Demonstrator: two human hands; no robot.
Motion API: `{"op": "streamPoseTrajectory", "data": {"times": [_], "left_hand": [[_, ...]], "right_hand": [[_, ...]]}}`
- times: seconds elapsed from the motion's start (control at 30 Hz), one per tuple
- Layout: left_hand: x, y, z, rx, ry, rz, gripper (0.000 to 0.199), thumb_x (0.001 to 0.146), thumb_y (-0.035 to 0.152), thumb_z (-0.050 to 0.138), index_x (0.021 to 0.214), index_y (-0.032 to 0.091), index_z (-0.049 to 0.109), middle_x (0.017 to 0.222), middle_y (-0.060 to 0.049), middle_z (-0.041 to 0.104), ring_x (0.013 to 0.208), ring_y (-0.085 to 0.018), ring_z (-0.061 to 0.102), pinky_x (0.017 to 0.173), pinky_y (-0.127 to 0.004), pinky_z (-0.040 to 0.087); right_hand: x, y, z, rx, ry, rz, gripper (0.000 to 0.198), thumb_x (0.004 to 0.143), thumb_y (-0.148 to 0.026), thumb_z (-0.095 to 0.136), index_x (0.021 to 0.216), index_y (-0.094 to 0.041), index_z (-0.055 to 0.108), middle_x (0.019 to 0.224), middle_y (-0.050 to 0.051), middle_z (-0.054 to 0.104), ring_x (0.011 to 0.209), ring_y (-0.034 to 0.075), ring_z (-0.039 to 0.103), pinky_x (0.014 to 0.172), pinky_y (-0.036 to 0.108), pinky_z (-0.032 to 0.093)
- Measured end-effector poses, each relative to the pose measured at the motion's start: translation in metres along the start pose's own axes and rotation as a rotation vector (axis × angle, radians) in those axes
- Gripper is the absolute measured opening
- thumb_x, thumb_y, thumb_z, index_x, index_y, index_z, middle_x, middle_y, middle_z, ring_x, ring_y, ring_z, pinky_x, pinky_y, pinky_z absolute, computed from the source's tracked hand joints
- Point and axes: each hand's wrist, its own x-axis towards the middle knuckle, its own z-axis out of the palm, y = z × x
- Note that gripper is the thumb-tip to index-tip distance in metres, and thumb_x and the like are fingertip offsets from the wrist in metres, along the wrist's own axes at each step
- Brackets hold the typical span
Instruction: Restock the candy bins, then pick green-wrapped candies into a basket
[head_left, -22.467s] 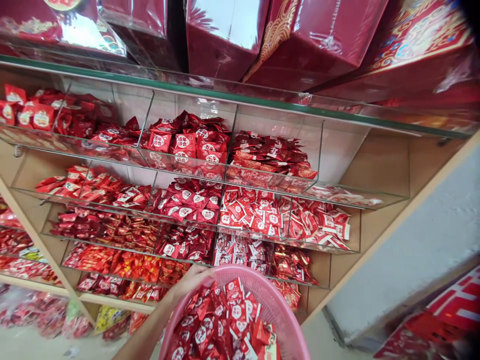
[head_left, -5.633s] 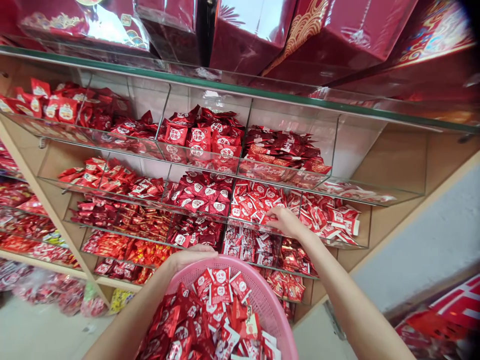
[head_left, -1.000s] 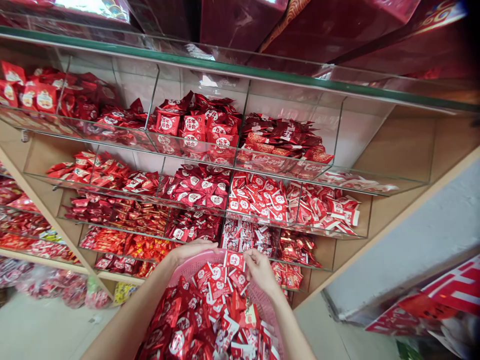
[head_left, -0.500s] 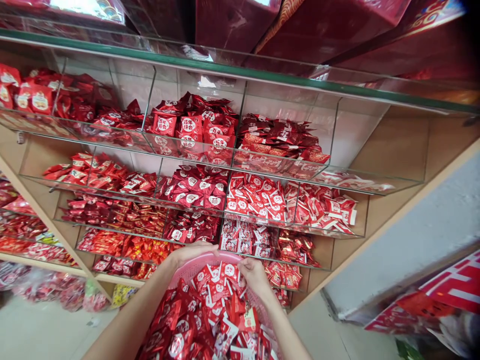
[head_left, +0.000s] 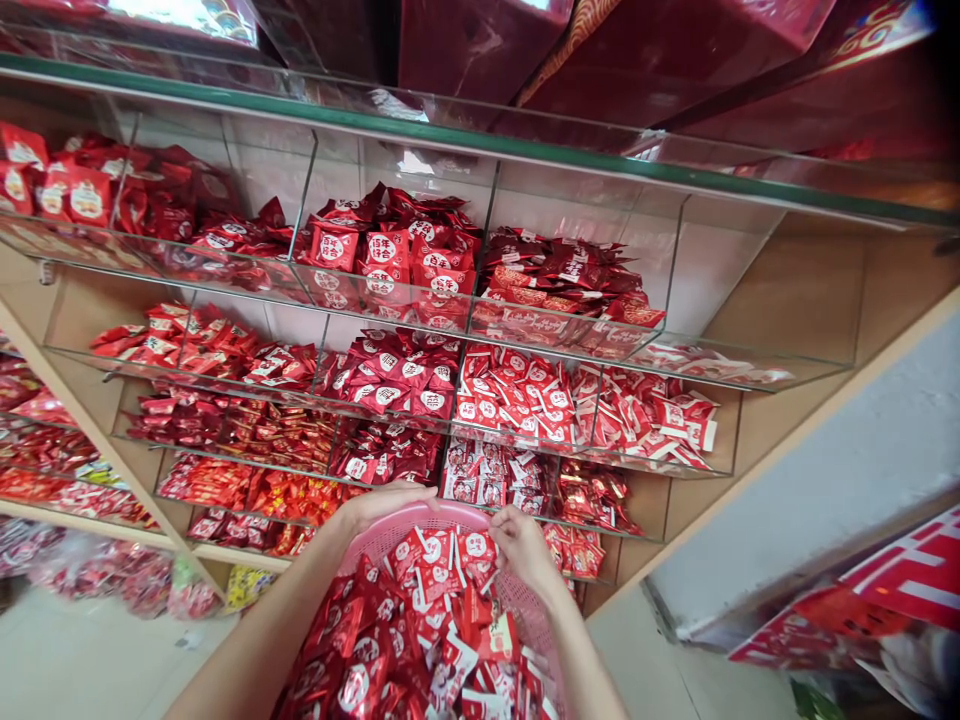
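Small, flat, shiny red packet with a white round mark (head_left: 476, 548) lies just left of the right hand (head_left: 522, 546), nearly square with no clear long side, inside the round pink plastic basket (head_left: 454, 514). The right hand is nearer to it, fingers bent in, arm stretched from the lower right; I cannot tell if it pinches the packet. Farther left, the left hand (head_left: 381, 505) holds the basket's far rim.

Glossy maroon boxes (head_left: 480, 55) top my remote view. I see plastic bags (head_left: 146, 584) lower left, a grey wall (head_left: 802, 470) right.
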Motion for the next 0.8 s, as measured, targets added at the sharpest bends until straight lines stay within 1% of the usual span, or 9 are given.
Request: {"op": "streamPoseTrajectory", "data": {"times": [0.07, 0.13, 0.23, 0.3, 0.4, 0.53, 0.67, 0.8], "left_hand": [[-0.001, 0.000, 0.000, -0.016, 0.000, -0.003, 0.052, 0.078, 0.064, 0.046, 0.091, 0.020, 0.069, 0.105, -0.002, 0.059, 0.097, -0.019, 0.052, 0.089, -0.026, 0.037], [-0.001, 0.001, 0.000, -0.036, -0.008, 0.004, 0.052, 0.078, 0.063, 0.046, 0.091, 0.019, 0.069, 0.105, -0.002, 0.058, 0.097, -0.019, 0.052, 0.089, -0.026, 0.037], [-0.002, 0.004, 0.001, -0.018, -0.019, 0.029, 0.051, 0.079, 0.062, 0.045, 0.091, 0.019, 0.069, 0.105, -0.002, 0.057, 0.101, -0.018, 0.050, 0.094, -0.026, 0.033], [-0.003, 0.006, 0.002, 0.000, -0.022, 0.039, 0.051, 0.079, 0.061, 0.045, 0.090, 0.018, 0.070, 0.104, -0.002, 0.058, 0.102, -0.019, 0.049, 0.096, -0.026, 0.031], [-0.003, 0.009, 0.003, -0.020, -0.015, 0.010, 0.051, 0.078, 0.061, 0.047, 0.090, 0.017, 0.070, 0.103, -0.003, 0.059, 0.100, -0.020, 0.050, 0.095, -0.027, 0.032], [-0.006, 0.013, 0.005, -0.022, -0.024, 0.001, 0.052, 0.078, 0.063, 0.046, 0.091, 0.018, 0.070, 0.105, -0.003, 0.058, 0.100, -0.020, 0.051, 0.094, -0.028, 0.033], [-0.008, 0.016, 0.005, 0.046, -0.018, 0.036, 0.050, 0.081, 0.060, 0.042, 0.089, 0.019, 0.071, 0.106, -0.002, 0.058, 0.105, -0.020, 0.048, 0.098, -0.027, 0.029], [-0.007, 0.014, 0.005, 0.053, -0.017, 0.034, 0.050, 0.081, 0.061, 0.042, 0.088, 0.020, 0.071, 0.103, -0.003, 0.058, 0.102, -0.020, 0.049, 0.096, -0.027, 0.031]], "right_hand": [[-0.003, -0.004, -0.008, -0.039, -0.027, 0.016, 0.016, 0.076, -0.035, 0.052, 0.072, -0.020, 0.046, 0.056, -0.008, 0.049, 0.033, 0.007, 0.047, 0.034, 0.019, 0.031], [-0.006, -0.006, -0.011, -0.079, -0.046, 0.033, 0.014, 0.076, -0.033, 0.052, 0.072, -0.020, 0.046, 0.056, -0.008, 0.049, 0.034, 0.008, 0.049, 0.034, 0.019, 0.029], [-0.008, -0.005, -0.004, -0.113, -0.054, 0.054, 0.013, 0.076, -0.031, 0.053, 0.073, -0.021, 0.047, 0.057, -0.008, 0.050, 0.034, 0.008, 0.051, 0.034, 0.018, 0.029], [-0.009, -0.004, 0.003, -0.089, -0.074, 0.067, 0.013, 0.076, -0.031, 0.052, 0.075, -0.020, 0.046, 0.058, -0.008, 0.050, 0.035, 0.008, 0.051, 0.033, 0.018, 0.030], [-0.011, -0.004, 0.011, -0.041, -0.115, 0.085, 0.011, 0.077, -0.031, 0.049, 0.077, -0.020, 0.045, 0.061, -0.007, 0.051, 0.037, 0.008, 0.053, 0.033, 0.017, 0.034], [-0.015, -0.005, 0.015, -0.067, -0.150, 0.152, 0.007, 0.077, -0.026, 0.047, 0.078, -0.020, 0.043, 0.061, -0.007, 0.053, 0.041, 0.011, 0.058, 0.033, 0.018, 0.037], [-0.017, 0.002, 0.018, -0.154, -0.142, 0.197, 0.004, 0.076, -0.022, 0.047, 0.077, -0.020, 0.044, 0.054, -0.008, 0.053, 0.037, 0.012, 0.057, 0.031, 0.019, 0.034], [-0.017, 0.008, 0.020, -0.257, -0.126, 0.214, 0.007, 0.074, -0.021, 0.048, 0.069, -0.021, 0.044, 0.043, -0.009, 0.050, 0.036, 0.014, 0.057, 0.030, 0.018, 0.031]]}}
